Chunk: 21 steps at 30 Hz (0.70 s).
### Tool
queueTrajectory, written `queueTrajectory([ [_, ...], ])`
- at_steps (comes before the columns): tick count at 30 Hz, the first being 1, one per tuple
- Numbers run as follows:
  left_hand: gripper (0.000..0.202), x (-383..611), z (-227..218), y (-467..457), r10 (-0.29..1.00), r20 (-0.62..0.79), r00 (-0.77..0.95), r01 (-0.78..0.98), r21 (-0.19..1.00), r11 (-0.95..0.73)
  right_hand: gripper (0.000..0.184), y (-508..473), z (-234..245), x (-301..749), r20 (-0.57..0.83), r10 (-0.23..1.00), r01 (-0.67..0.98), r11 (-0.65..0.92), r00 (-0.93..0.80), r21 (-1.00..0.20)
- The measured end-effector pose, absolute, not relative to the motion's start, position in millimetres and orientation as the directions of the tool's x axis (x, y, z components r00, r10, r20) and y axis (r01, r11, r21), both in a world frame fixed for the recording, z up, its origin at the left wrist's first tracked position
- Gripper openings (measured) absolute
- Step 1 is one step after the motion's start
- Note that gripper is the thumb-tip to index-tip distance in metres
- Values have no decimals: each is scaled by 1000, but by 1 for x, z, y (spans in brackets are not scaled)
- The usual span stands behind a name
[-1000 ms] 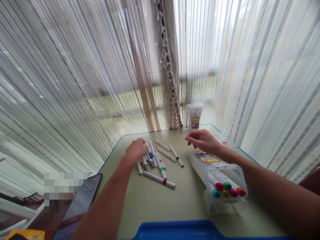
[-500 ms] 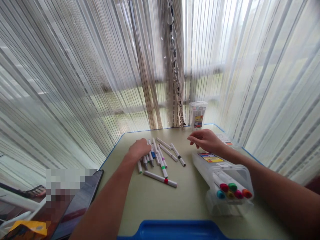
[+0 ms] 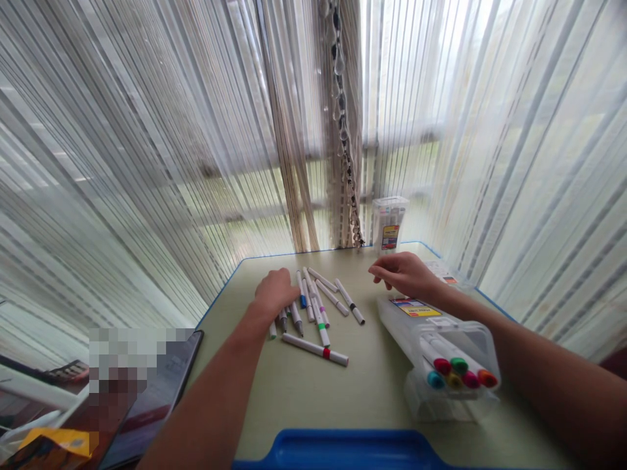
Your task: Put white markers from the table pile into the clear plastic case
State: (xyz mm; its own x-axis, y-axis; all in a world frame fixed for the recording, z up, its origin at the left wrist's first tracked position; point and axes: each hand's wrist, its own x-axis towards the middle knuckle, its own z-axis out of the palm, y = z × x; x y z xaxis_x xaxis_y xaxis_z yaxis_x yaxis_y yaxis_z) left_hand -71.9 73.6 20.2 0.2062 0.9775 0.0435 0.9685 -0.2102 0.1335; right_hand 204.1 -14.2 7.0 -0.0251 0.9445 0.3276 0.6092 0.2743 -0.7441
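Observation:
White markers with coloured bands lie loosely bunched on the pale green table [image 3: 362, 398]. My left hand [image 3: 275, 288] is curled down over the left side of the bunch, its thumb beside a blue-banded marker [image 3: 301, 290]. Two grey-tipped markers [image 3: 296, 320] and a green-ended one [image 3: 273, 331] stick out from under it; its fingertips are hidden. Nearer me lies a red-banded marker [image 3: 313, 349]. My right hand [image 3: 399, 271] hovers with loosely bent fingers, holding nothing I can see. Below it, a clear plastic marker case [image 3: 401, 326] holds several markers with coloured caps [image 3: 458, 372].
Another clear marker case [image 3: 390, 225] stands upright at the far edge, before string curtains [image 3: 235, 130]. A clear lid-like piece [image 3: 448, 274] lies behind my right wrist. A blue tray edge [image 3: 350, 450] is at the front, a dark-screened device [image 3: 157, 405] at the left.
My left hand has shifted slightly left among the markers. The blue-banded marker shows more fully beside the thumb. My right hand has hardly moved.

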Motion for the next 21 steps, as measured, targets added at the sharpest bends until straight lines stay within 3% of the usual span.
queueTrajectory([
  [6,28,-77,19,80,981,107,161,947,263,-184,25,-15,7,204,314,949,597,261,-17,-758],
  [11,16,-83,34,85,978,164,128,830,522,-196,25,-15,7,204,325,945,586,270,-12,-764],
  [16,19,-69,49,71,973,142,181,472,856,-212,30,-12,7,203,322,946,490,273,17,-828],
  [21,20,-46,40,56,958,162,238,143,970,-199,42,-11,10,201,295,952,312,257,79,-915],
])
